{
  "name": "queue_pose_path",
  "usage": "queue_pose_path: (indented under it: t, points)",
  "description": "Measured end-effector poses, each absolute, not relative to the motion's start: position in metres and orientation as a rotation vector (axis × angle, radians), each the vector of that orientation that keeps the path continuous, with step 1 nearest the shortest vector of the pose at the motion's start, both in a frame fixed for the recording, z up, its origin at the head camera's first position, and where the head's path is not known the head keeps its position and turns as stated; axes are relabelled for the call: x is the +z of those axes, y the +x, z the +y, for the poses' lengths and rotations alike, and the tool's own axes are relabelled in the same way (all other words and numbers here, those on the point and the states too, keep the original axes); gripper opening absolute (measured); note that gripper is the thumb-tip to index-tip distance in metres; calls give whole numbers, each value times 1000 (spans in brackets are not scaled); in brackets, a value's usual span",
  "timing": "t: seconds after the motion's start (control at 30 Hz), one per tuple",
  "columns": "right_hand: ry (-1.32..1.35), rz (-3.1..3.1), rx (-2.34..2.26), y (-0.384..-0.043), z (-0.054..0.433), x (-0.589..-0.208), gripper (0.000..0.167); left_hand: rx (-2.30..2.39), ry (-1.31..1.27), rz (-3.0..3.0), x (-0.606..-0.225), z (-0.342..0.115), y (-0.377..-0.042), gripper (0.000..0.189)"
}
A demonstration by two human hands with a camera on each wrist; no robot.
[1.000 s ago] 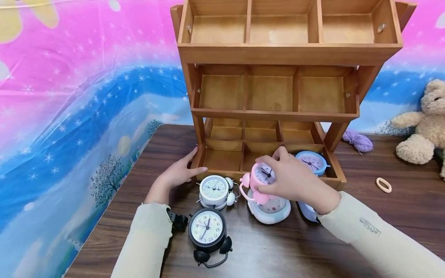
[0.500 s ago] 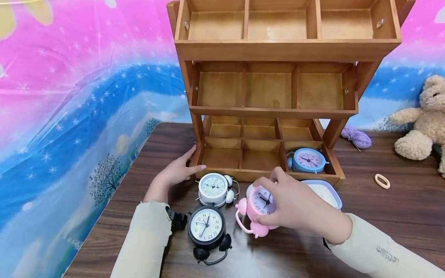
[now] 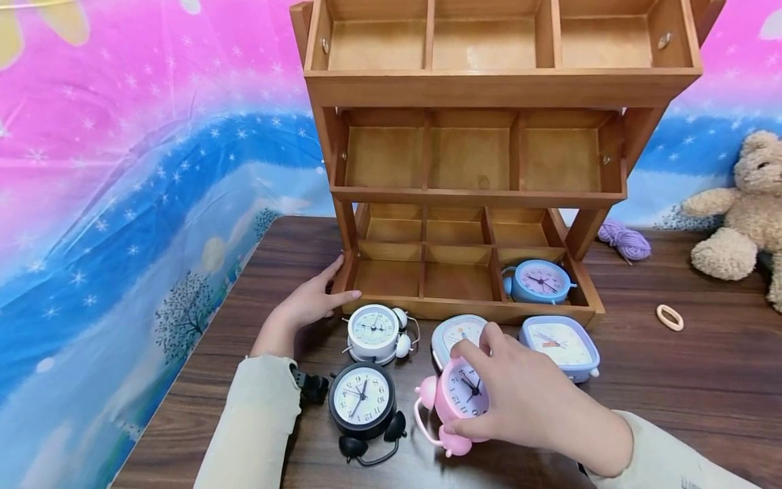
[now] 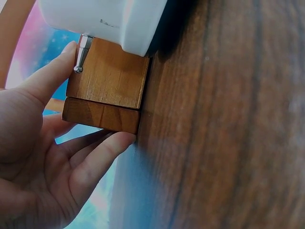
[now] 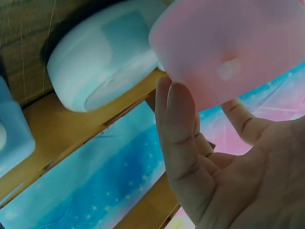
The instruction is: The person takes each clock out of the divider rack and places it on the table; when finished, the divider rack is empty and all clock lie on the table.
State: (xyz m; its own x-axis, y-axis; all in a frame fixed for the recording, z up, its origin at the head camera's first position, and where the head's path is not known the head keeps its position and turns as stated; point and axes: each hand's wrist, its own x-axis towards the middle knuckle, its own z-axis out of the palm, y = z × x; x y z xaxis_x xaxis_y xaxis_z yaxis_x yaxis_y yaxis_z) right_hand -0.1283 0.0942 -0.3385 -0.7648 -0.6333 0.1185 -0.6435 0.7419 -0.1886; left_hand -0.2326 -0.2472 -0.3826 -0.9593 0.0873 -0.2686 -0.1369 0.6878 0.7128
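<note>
My left hand (image 3: 305, 302) grips the lower left corner of the wooden shelf (image 3: 479, 198), thumb at the front and fingers along the side. In the left wrist view the shelf's end (image 4: 105, 76) lies between thumb and fingers. My right hand (image 3: 528, 390) holds a pink twin-bell alarm clock (image 3: 452, 397) by its sides, face up, bells pointing left. The right wrist view shows the pink clock's underside (image 5: 228, 52). A white twin-bell clock (image 3: 373, 329) and a black one (image 3: 362, 401) lie left of it. Behind it is a pale blue-and-white clock (image 3: 449, 339), partly hidden by my right hand.
A lavender clock (image 3: 562, 346) lies on the table before the shelf. A blue clock (image 3: 540, 280) sits in the bottom tier's right compartment. At the right are a purple yarn skein (image 3: 624, 240), a wooden ring (image 3: 670, 317) and a teddy bear (image 3: 751, 217).
My right hand has carried the pink clock toward me, away from the shelf, uncovering the pale blue-and-white and lavender clocks. My left hand has stayed at the shelf corner.
</note>
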Motion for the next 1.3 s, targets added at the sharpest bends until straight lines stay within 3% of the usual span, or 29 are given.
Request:
queue_pose_path:
  t: [0.6,1.3]
  points:
    - [1000,-2944,215,-114,95,-364,83,1132,-50,2627,-381,-246,-231,91]
    - [994,-2907,134,-113,93,-375,83,1135,-50,2622,-380,-245,-231,91]
